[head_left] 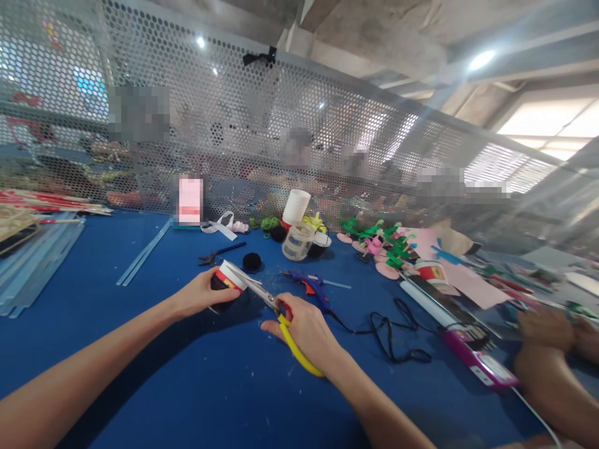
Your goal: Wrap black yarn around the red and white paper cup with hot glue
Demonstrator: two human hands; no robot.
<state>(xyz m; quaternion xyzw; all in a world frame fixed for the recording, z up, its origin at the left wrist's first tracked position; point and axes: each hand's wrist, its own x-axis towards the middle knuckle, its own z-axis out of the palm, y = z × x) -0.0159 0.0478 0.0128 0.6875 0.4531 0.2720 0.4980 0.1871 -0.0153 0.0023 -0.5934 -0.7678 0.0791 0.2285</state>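
My left hand (204,292) is closed around a paper cup (228,284), white at the rim with a red and dark side. The cup is tilted, its rim up and toward the right. My right hand (306,324) grips a pair of scissors (262,293) with yellow and red handles. Its blades reach to the cup's rim; whether they cut into it I cannot tell. Close behind the cup lie a round black piece (251,260) and dark pliers (222,254). A blue glue gun (309,287) rests on the blue table just beyond the scissors.
A perforated metal screen (262,125) borders the table's back. Clear strips (42,262) lie left; a lit phone (190,199) leans behind. Center back holds a clear jar (297,242). Green and pink craft pieces (388,243), a purple power strip (480,358) and another person's hands (545,327) are right.
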